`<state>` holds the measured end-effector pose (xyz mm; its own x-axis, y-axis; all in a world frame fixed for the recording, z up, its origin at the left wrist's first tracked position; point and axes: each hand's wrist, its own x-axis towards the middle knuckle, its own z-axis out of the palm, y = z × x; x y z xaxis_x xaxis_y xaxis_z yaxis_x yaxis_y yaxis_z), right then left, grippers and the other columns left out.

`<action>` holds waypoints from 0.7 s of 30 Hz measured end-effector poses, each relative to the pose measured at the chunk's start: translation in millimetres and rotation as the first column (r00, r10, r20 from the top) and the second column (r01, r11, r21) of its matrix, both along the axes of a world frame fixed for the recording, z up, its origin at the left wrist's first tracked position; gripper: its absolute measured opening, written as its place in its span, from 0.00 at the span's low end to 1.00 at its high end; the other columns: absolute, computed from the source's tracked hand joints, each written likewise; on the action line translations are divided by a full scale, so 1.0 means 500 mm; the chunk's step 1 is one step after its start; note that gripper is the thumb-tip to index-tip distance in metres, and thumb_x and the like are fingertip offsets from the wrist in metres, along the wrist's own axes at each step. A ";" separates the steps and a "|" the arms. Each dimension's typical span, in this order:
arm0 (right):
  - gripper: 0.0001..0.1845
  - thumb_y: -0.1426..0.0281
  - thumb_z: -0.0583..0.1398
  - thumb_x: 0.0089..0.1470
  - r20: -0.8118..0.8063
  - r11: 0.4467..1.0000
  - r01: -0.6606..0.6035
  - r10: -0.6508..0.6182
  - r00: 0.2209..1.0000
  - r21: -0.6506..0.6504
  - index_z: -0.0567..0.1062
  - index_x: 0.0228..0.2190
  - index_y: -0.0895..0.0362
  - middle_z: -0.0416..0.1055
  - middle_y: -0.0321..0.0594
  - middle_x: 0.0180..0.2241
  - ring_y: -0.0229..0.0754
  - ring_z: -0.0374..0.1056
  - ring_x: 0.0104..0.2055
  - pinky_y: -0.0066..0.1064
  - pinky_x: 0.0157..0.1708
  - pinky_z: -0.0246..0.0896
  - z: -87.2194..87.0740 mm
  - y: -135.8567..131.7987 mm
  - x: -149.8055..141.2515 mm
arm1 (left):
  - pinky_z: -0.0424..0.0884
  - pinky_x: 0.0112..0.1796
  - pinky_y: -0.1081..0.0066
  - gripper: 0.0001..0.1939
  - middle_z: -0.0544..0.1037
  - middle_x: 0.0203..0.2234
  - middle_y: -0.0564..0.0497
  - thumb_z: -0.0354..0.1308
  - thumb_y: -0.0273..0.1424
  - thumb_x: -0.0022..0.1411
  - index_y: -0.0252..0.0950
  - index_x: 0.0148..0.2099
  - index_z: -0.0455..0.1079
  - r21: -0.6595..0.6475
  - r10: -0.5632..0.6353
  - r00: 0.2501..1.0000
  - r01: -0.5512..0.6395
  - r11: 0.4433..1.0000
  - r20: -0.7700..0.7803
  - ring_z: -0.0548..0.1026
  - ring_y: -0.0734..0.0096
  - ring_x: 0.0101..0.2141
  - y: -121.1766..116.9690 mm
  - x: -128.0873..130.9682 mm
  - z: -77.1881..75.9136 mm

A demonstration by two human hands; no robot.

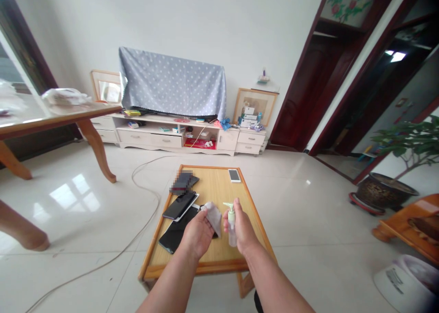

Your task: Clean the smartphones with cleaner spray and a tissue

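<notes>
My left hand [200, 233] holds a pale folded cloth [214, 218] between thumb and fingers. In my right hand [243, 228] is a small clear pump bottle [232, 230] with a light green pump head, upright, its nozzle pointing left toward the cloth. Both hands are over a low wooden table [214, 257]. A large black tablet-like device [171, 235] lies partly under my left hand. Beyond it a dark phone [179, 205] rests on a white-edged device. A pixelated dark item [181, 182] sits at the far left corner, and a white phone [234, 175] at the far right.
A cable [151, 226] runs across the tiled floor on the left, near a larger wooden table [61, 121]. Against the wall stands a white TV cabinet [147, 139] under a spotted cloth cover [174, 84]. A potted plant [384, 191] and a white bucket [398, 281] are at the right.
</notes>
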<state>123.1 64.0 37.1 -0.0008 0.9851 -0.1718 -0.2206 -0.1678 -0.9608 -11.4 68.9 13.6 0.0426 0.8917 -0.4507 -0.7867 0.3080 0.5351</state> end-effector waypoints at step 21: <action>0.32 0.46 0.52 0.60 0.230 0.999 0.014 -0.024 0.973 0.046 0.69 0.16 0.54 0.63 0.34 0.12 0.37 0.57 0.15 0.30 0.19 0.53 -0.014 -0.011 -0.036 | 0.77 0.44 0.69 0.10 0.81 0.39 0.43 0.54 0.30 0.69 0.31 0.47 0.72 0.033 0.005 0.998 -0.007 0.999 0.064 0.81 0.66 0.40 -0.007 -0.002 0.022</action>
<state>105.0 58.6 30.2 0.0527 0.9911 -0.1220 0.0046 -0.1224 -0.9925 -12.2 65.2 24.7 0.0651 0.9066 -0.4169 -0.8214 0.2859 0.4935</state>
